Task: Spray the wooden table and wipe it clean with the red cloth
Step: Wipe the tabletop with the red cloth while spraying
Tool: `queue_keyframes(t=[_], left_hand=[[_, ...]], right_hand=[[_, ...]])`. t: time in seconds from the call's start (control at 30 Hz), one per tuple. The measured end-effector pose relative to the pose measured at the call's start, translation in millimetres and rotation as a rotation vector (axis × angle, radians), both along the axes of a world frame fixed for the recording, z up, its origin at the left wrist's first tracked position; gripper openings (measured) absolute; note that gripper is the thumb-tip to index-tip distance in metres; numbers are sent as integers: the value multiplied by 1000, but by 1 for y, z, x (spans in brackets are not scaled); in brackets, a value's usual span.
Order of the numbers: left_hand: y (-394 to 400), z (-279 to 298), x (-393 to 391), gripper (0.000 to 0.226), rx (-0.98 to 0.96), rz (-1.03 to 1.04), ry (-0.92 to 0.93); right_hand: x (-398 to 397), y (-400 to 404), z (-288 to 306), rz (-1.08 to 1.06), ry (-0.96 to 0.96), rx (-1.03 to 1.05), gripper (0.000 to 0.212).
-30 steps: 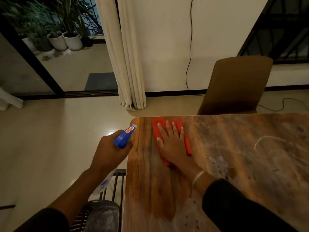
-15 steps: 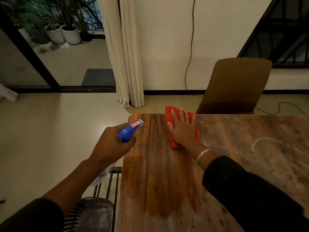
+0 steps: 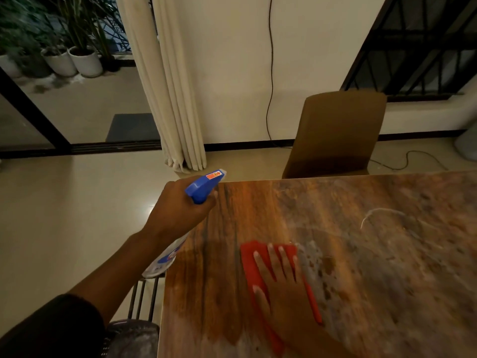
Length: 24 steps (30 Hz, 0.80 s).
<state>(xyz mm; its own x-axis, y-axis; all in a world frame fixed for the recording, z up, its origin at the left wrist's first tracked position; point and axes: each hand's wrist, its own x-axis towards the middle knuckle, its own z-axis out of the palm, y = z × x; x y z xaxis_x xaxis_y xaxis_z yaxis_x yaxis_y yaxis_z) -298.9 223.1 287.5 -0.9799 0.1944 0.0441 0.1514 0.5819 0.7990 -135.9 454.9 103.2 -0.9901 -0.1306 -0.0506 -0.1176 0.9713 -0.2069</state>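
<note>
The wall [image 3: 232,73] is cream, with a thin black wire [image 3: 270,73] hanging down it at 12 o'clock. A pale curtain [image 3: 170,99] hangs at 11. A brown chair [image 3: 335,133] stands at 1. White plant pots [image 3: 77,62] sit at 10. The floor [image 3: 64,202] is shiny and pale.

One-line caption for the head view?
Right hand presses red cloth flat on wooden table; left hand holds spray bottle beside it.

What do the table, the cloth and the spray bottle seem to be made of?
Table: apparently wood, streaky brown grain, pale dusty film at right.
Cloth: soft matte red fabric, flattened under the right hand.
Bottle: probably clear plastic, glossy blue trigger head.
</note>
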Motion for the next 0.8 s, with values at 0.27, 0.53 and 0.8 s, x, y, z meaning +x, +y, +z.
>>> queue_keyframes(t=[0.27, 0.53, 0.8], left_hand=[[40, -24, 15, 20, -67, -24, 14], [81, -22, 1, 26, -108, -2, 26], [119, -20, 0, 33, -134, -51, 13]], right_hand=[[-223, 61, 0, -201, -91, 24, 70], [9, 51, 3, -72, 17, -24, 74], [-137, 100, 3, -163, -33, -6, 74]])
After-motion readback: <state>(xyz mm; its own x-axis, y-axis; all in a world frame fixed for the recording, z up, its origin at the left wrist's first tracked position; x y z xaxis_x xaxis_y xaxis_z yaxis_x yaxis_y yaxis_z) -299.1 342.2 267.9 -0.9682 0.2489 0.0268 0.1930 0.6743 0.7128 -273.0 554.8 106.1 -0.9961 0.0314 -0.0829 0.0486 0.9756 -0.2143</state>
